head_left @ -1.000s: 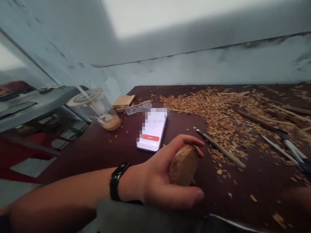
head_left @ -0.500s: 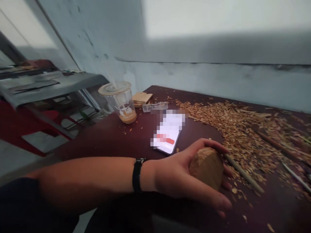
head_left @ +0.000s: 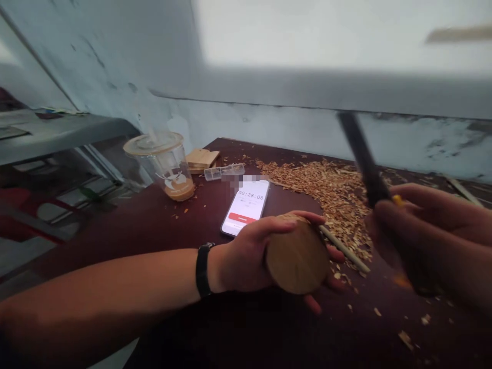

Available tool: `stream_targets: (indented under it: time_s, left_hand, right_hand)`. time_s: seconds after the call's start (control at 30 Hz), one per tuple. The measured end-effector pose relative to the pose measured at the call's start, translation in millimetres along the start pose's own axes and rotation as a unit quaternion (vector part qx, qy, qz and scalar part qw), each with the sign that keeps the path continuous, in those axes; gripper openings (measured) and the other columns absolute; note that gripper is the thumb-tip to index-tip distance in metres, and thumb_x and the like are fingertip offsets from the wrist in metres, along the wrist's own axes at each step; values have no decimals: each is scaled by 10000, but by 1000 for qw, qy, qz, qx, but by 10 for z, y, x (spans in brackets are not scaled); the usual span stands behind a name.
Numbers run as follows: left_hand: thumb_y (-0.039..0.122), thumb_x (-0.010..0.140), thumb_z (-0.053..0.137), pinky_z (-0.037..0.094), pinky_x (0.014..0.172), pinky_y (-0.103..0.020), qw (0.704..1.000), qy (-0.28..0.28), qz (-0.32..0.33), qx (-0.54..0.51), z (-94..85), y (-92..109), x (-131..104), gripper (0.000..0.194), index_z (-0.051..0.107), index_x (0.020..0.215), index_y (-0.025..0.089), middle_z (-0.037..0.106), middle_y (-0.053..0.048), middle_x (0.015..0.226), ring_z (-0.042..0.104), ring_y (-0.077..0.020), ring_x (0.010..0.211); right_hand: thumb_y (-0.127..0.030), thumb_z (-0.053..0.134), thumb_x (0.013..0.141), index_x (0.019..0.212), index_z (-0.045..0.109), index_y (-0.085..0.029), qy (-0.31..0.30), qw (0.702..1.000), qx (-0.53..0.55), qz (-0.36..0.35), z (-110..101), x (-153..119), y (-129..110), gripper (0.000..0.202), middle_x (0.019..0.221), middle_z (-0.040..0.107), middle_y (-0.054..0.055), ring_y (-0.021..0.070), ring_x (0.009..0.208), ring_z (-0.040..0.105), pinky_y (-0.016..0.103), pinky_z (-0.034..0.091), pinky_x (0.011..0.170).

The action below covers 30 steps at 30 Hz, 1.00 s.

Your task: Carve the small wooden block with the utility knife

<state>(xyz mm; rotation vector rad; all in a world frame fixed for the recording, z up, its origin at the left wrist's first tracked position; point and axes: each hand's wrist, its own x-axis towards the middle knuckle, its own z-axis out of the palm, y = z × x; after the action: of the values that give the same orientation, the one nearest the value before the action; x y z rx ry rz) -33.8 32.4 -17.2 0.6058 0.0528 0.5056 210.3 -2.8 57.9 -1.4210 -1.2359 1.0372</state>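
My left hand [head_left: 246, 259], a black band at its wrist, curls around a round wooden block [head_left: 298, 259] and tilts its flat face towards me. On the right my right hand [head_left: 434, 225] is closed around a utility knife [head_left: 361, 159], whose dark blade points up and to the left. Motion blurs the knife, and a bit of yellow shows near the thumb. The blade is apart from the block. A thin wooden stick [head_left: 348, 251] lies on the table just beyond my left fingers.
A lit phone [head_left: 248, 200] showing a timer lies behind my left hand on the dark table [head_left: 149, 230]. Wood shavings [head_left: 330, 189] spread along the wall side. Further left stand a plastic cup [head_left: 177, 179] with a straw, stacked wood pieces [head_left: 202, 160] and a clear plastic tube [head_left: 225, 171].
My right hand has come into view with the knife. My left hand has turned the wooden block so that its round face shows, and its thumb has shifted to the top edge.
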Motion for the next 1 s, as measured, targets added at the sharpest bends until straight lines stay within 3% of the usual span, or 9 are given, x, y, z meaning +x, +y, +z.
stream_targets:
  time_s: [0.07, 0.17, 0.3, 0.43, 0.53, 0.67, 0.8, 1.0]
  left_hand:
    - [543, 869, 683, 648, 715, -415, 1000, -4, -6, 1, 24, 21, -12, 487, 640, 1263, 261, 717, -183, 1256, 756, -384, 1079]
    - [606, 898, 639, 658, 712, -420, 1000, 5, -6, 6, 59, 51, -16, 513, 651, 1264, 247, 723, -188, 1273, 760, -397, 1093]
    - [621, 908, 627, 664, 698, -417, 1000, 18, 2, 15, 85, 57, -15, 517, 646, 1282, 263, 729, -185, 1272, 763, -411, 1102]
    - [592, 906, 640, 663, 713, -425, 999, 32, 15, 34, 82, 46, -14, 483, 659, 1258, 261, 736, -175, 1232, 763, -418, 1101]
    - [569, 918, 627, 662, 733, -431, 999, 36, 15, 38, 69, 41, -17, 466, 661, 1268, 262, 732, -181, 1250, 762, -408, 1106]
    - [570, 926, 608, 659, 743, -433, 998, 39, 18, 51, 37, 42, -27, 491, 654, 1296, 250, 714, -206, 1294, 751, -422, 1130]
    - [551, 941, 604, 660, 760, -443, 997, 45, 15, 54, 29, 57, -31, 480, 661, 1304, 241, 731, -181, 1258, 751, -412, 1127]
    - [531, 958, 606, 661, 780, -451, 997, 46, 20, 55, 70, 67, -29, 471, 666, 1314, 229, 741, -182, 1247, 766, -365, 1095]
  right_hand:
    - [-613, 902, 619, 833, 675, -276, 26, 997, 65, 15, 174, -79, -43, 460, 704, 676, 29, 170, 504, 581, 258, 448, 374]
    - [-603, 909, 640, 889, 613, -281, 14, 985, 168, 46, 344, -139, 48, 503, 755, 676, 10, 161, 585, 598, 267, 502, 473]
    - [-624, 862, 715, 966, 577, -271, -23, 962, 260, 82, 398, -73, 323, 519, 865, 678, 4, 174, 681, 621, 328, 567, 579]
    - [-537, 880, 737, 995, 595, -261, -22, 961, 254, 109, 331, -6, 514, 473, 897, 675, 4, 167, 710, 628, 310, 557, 583]
    - [-497, 876, 763, 1058, 586, -288, -21, 966, 251, 56, 301, -3, 586, 463, 990, 696, 12, 191, 812, 666, 342, 580, 665]
    - [-516, 814, 842, 1218, 574, -338, -39, 980, 192, -12, 313, -24, 683, 480, 1209, 724, 60, 264, 1094, 689, 437, 598, 852]
    - [-520, 819, 842, 1479, 471, -440, -93, 989, 109, -38, 290, -61, 723, 730, 1470, 628, 67, 298, 1351, 597, 554, 506, 1098]
    - [-430, 904, 760, 1611, 301, -540, -168, 980, 84, -67, 205, -65, 711, 1049, 1691, 405, 38, 304, 1547, 383, 576, 370, 1225]
